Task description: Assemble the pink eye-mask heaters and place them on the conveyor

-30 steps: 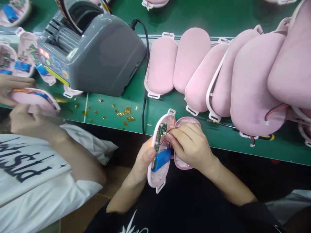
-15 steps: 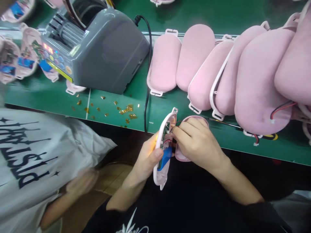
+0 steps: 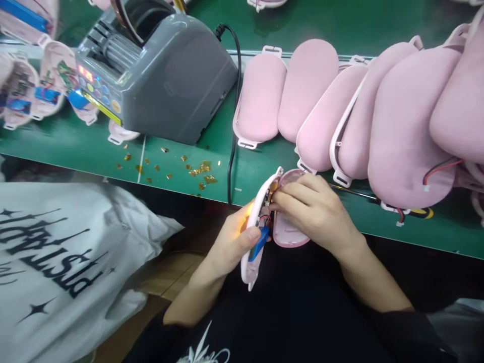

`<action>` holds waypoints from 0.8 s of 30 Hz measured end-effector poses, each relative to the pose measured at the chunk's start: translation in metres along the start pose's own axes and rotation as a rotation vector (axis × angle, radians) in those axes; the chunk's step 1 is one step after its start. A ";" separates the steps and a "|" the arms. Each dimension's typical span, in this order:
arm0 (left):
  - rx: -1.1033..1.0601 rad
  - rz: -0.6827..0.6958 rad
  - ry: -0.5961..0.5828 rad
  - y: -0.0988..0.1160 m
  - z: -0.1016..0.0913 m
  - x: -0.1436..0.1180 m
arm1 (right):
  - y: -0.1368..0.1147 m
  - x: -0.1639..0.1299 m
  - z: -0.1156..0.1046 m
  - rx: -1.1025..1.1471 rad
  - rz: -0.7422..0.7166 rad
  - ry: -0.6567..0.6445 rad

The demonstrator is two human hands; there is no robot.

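Note:
My left hand (image 3: pixel 236 242) is closed around a pale pink plastic shell half (image 3: pixel 247 269), tilted nearly on edge. Inside this shell sit a circuit board, thin red and black wires and a blue-wrapped block (image 3: pixel 259 243). An orange glow shows through at my left fingers. My right hand (image 3: pixel 312 209) has its fingers bunched at the shell's upper inner side, by the wires; what the fingertips pinch is hidden. Under my right hand hangs a second pink cover half (image 3: pixel 289 237), its inside partly showing.
A grey tape dispenser (image 3: pixel 170 80) with lit buttons stands on the green bench (image 3: pixel 170 179), its black cable (image 3: pixel 230 166) running forward. Scraps of amber tape (image 3: pixel 204 169) lie near it. Pink cases (image 3: pixel 260 96) line the right; open shells (image 3: pixel 51 83) lie left. A person's grey shirt (image 3: pixel 68 262) is at left.
The shell in my left hand has turned more edge-on, and my right hand has shifted slightly. The other person's arm has left the lower left, and a shell has appeared at the upper left.

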State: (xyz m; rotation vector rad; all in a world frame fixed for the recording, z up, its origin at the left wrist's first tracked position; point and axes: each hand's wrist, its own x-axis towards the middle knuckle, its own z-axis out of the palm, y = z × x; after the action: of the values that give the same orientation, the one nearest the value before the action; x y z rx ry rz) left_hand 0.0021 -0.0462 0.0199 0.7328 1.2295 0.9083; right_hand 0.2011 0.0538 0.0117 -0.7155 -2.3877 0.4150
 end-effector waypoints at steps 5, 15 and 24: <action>0.013 -0.059 0.052 0.001 -0.004 0.000 | 0.005 -0.005 0.025 0.046 0.169 0.210; -0.401 -0.097 0.045 -0.032 -0.011 -0.007 | -0.004 -0.034 0.015 0.026 0.183 0.221; -0.600 -0.258 -0.232 -0.035 -0.023 0.001 | -0.014 -0.086 -0.007 0.017 0.558 -0.023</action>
State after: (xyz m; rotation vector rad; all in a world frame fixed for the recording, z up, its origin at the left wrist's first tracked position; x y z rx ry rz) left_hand -0.0142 -0.0617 -0.0157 0.1850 0.7621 0.8851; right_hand 0.2575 -0.0063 -0.0165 -1.3769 -2.1725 0.6685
